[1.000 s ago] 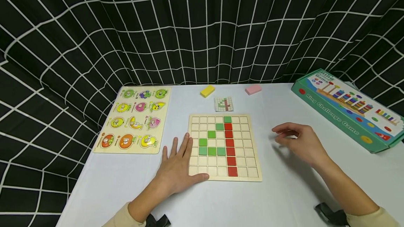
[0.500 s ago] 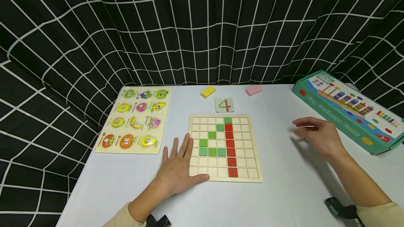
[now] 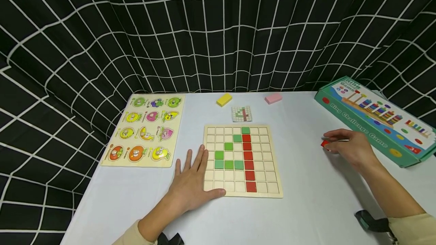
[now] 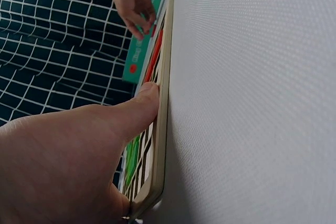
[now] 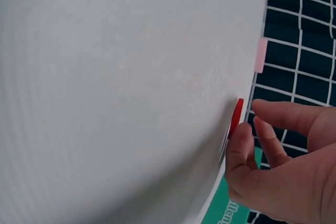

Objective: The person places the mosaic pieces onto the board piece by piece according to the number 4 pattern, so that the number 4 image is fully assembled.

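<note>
My left hand (image 3: pixel 190 184) lies flat on the left edge of a wooden grid board (image 3: pixel 277 192), fingers spread and thumb over its near edge. Green tiles (image 3: pixel 229 165) and a column of red tiles (image 3: pixel 249 165) sit in the board's squares. In the left wrist view the thumb (image 4: pixel 142 103) presses the board's rim. Out to the right of the board, my right hand (image 3: pixel 352 146) pinches a loose red tile (image 3: pixel 324 144) between thumb and fingers. The right wrist view shows that tile edge-on at the fingertips, tilted close over the tabletop.
Behind the board lies a small pattern card (image 3: pixel 241 113), with a yellow block (image 3: pixel 224 99) and a pink block (image 3: pixel 273 98) farther back. A fruit puzzle board (image 3: pixel 158 126) is at left, and a green game box (image 3: pixel 374 120) stands at right. Black gridded cloth (image 3: pixel 218 41) hangs behind.
My right hand has moved right, away from the board toward the game box, and a red tile now shows at its fingertips. The left hand has stayed on the board.
</note>
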Motion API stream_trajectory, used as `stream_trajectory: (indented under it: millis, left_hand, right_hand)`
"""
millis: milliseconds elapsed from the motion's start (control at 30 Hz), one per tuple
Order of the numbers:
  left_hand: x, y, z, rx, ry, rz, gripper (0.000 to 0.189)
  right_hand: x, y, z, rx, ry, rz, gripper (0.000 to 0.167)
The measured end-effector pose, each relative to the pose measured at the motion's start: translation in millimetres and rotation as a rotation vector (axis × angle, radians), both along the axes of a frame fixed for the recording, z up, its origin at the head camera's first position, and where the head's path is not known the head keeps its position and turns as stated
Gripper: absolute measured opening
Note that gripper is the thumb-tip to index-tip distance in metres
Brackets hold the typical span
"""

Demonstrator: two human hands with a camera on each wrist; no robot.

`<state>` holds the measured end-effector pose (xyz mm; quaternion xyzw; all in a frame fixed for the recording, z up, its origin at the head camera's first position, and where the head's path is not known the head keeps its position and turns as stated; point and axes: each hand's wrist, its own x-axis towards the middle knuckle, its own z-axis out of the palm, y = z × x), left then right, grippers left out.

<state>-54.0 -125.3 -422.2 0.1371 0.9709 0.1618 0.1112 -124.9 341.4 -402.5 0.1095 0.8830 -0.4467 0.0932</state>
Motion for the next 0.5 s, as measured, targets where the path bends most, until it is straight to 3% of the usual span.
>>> stream_trajectory:
  millis: [233,500]
  left_hand:
    - [-1.0,-0.1,-1.5,-0.002,-0.001,-0.001,0.123]
    - [-0.3,0.0,-1.3,-0.004,-0.006,0.000,0.123]
  right_hand:
    - [-3.0,4.8,1.6,0.109,-0.072,0.036,0.051]
    - [-3.8,0.7,3.2,0.202,-0.035,0.080,0.047]
